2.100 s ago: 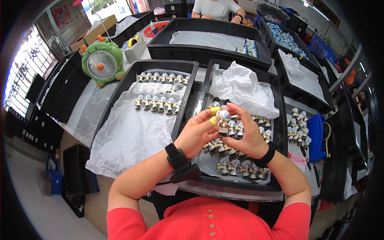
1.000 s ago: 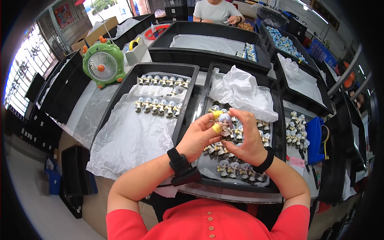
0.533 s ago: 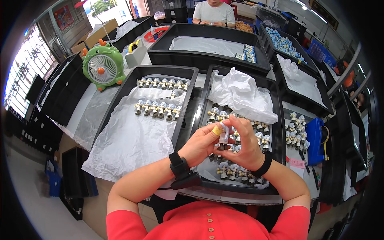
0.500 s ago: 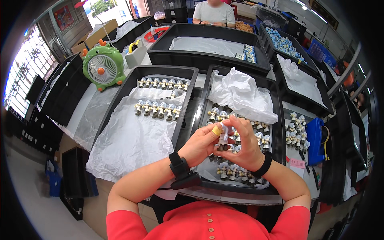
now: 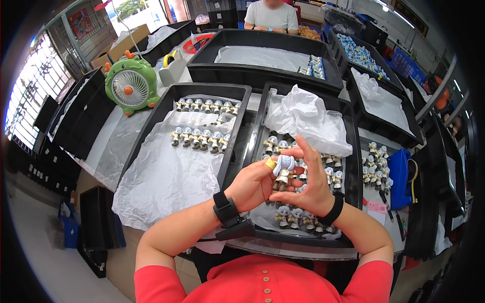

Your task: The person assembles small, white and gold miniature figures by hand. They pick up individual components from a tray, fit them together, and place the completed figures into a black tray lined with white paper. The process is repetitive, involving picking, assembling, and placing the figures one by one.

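A small figurine (image 5: 284, 170) with pale blue-grey hair, a white and gold outfit and dark feet stands upright between my hands, above the right-hand black tray (image 5: 355, 202). My left hand (image 5: 251, 187) is closed on its left side, a yellow cover on the thumb. My right hand (image 5: 316, 189) curves around the other side with thumb and fingers apart, the index finger raised. Its thumb lies near the feet; whether it touches is unclear. Similar figurines (image 5: 295, 218) stand in rows below and behind my hands, partly hidden by them.
Crumpled white sheeting (image 5: 308, 118) covers the back of that tray. At left, a second black tray (image 5: 132, 151) holds rows of figurines (image 5: 199, 137) on white sheeting. A green fan (image 5: 130, 83) stands beyond it. More figurines (image 5: 375, 166) and a blue bin (image 5: 400, 179) are at right. A person (image 5: 271, 16) sits opposite.
The figurine has turned, with more of its hair and outfit now showing. My right index finger has lifted, and the right fingers have spread wider around it.
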Available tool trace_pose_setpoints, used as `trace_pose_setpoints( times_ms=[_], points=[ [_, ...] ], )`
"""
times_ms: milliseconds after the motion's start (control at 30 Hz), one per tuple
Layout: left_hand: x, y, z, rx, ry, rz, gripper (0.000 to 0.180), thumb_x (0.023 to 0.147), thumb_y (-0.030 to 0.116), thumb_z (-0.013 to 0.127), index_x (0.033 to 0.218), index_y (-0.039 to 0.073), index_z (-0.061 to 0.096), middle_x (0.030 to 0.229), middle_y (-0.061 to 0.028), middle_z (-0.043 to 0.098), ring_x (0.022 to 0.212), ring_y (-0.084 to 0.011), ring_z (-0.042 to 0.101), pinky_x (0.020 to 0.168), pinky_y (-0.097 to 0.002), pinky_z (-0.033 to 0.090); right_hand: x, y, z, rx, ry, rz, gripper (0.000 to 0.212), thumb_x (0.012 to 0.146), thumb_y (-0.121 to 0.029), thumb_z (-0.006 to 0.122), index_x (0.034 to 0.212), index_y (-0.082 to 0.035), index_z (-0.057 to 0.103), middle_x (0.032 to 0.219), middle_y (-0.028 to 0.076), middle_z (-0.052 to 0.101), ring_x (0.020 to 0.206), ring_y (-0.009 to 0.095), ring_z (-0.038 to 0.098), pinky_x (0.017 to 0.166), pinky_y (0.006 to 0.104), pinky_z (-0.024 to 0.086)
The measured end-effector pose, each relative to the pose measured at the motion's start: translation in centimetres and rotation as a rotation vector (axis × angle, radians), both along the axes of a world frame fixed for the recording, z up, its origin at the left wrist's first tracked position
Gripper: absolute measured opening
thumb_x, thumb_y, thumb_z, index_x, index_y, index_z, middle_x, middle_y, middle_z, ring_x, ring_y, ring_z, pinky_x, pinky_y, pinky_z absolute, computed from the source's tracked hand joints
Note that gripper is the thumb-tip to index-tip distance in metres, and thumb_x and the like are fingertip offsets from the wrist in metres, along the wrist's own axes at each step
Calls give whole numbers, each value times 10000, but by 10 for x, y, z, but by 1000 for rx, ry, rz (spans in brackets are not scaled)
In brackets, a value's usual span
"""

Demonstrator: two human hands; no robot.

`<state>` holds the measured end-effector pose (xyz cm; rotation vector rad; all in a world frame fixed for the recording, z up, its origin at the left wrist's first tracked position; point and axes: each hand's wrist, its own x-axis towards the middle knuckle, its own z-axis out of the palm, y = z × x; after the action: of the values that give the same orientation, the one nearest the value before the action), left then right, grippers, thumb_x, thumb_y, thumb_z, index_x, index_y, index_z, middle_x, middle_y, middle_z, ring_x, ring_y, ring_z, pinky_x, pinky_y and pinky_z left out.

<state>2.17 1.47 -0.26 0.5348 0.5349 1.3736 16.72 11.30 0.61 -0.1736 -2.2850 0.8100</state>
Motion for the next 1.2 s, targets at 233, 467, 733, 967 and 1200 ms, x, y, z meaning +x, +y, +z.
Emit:
trace_pose_setpoints(
  times_ms=[233, 467, 733, 967, 1200],
  points=[
    [0, 2, -4, 22, 6, 54, 398, 966, 258, 342, 1283, 20, 378, 1207, -163, 509, 1015, -257, 570, 862, -370, 490, -1, 2, 0, -7, -18, 15, 1114, 539, -322, 866, 1407, -55, 219, 1214, 129, 501, 1115, 260, 475, 954, 370, 366],
    [-3, 1, -2, 22, -37, 102, 414, 976, 287, 340, 1292, 22, 375, 1202, -158, 518, 1011, -251, 573, 849, -365, 491, -1, 7, 1, 76, -5, -31, 906, 547, -207, 858, 1296, -65, 369, 1194, 114, 491, 1120, 273, 458, 963, 374, 359],
    [-4, 1, -2, 25, -39, 131, 389, 960, 200, 329, 1303, 18, 357, 1202, -152, 520, 1029, -259, 570, 858, -371, 485, -3, 8, 1, 100, 24, -38, 759, 557, -184, 835, 1203, -75, 451, 1149, 112, 503, 1084, 302, 460, 938, 395, 364],
    [-5, 2, -4, 25, -51, 148, 389, 948, 147, 343, 1318, 26, 350, 1196, -135, 521, 1062, -254, 554, 872, -363, 478, -3, 7, 2, 87, 27, -29, 772, 560, -182, 829, 1225, -70, 453, 1154, 121, 509, 1069, 313, 468, 932, 405, 367],
    [-4, 3, -11, 2, 61, 218, 475, 900, 86, 531, 1340, 42, 359, 1189, -78, 512, 1070, -196, 543, 884, -326, 465, -3, 3, 1, -25, 12, 32, 719, 615, -110, 792, 1248, -57, 453, 1154, 136, 525, 1022, 296, 515, 904, 381, 413]
  ],
)
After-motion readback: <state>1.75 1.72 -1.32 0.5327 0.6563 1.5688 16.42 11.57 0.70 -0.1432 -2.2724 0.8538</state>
